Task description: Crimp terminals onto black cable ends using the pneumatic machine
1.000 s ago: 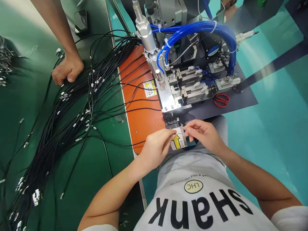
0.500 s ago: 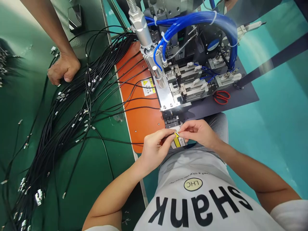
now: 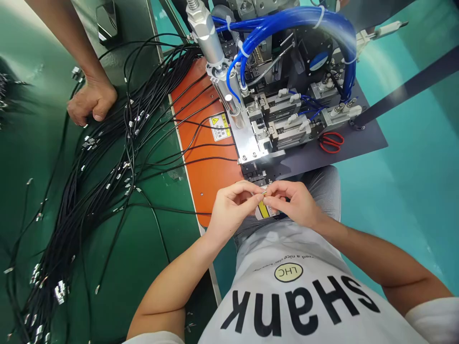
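Observation:
My left hand [image 3: 231,208] is closed in a pinch round the end of a black cable [image 3: 179,209], which runs in from the left across the orange plate. Thin coloured wires [image 3: 264,193] stick out at the cable's tip, between the two hands. The fingertips of my right hand [image 3: 296,203] are pinched together on these wires. Below the fingertips, a white and yellow label [image 3: 264,211] partly shows at the front of the machine [image 3: 256,148]. My fingers hide most of the cable end.
The orange plate [image 3: 211,179] carries a warning sticker [image 3: 219,126] and several cables. A large bundle of black cables [image 3: 103,157] lies on the green table [image 3: 143,267]. Another person's hand [image 3: 93,100] rests beside it. Red-handled scissors [image 3: 332,142] lie right of the machine, under blue hoses [image 3: 304,26].
My right fingertips have closed in towards the left ones and now pinch the coloured wires at the cable's tip. The view has shifted slightly. The other person's hand stays on the table.

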Demonstrator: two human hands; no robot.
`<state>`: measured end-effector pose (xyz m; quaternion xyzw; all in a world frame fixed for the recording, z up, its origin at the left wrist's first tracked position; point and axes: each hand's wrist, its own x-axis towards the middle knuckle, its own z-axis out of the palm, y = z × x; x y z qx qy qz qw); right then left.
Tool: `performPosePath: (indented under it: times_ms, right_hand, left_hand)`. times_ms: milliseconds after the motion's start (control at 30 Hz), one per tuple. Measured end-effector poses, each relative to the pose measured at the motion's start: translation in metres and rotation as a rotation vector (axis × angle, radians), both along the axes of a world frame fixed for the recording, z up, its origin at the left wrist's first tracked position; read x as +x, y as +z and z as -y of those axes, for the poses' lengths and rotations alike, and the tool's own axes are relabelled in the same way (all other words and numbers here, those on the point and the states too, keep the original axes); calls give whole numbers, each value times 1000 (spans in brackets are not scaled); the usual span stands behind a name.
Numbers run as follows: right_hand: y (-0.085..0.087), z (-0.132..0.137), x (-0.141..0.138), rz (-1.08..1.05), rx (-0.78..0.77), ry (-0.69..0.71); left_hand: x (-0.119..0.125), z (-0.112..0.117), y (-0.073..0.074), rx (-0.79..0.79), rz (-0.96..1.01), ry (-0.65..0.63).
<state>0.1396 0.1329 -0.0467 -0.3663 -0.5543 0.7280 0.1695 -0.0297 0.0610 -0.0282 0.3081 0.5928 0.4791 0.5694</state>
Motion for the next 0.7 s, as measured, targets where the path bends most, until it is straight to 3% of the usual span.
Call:
performPosePath:
  times_ms: [200, 700]
  right_hand:
    - [0, 1, -4, -27, 56, -4]
    - [1, 5, -10, -14, 76, -52]
  left_hand:
    - [3, 3, -7, -20, -19, 29]
    - [14, 4, -9, 60, -53, 174]
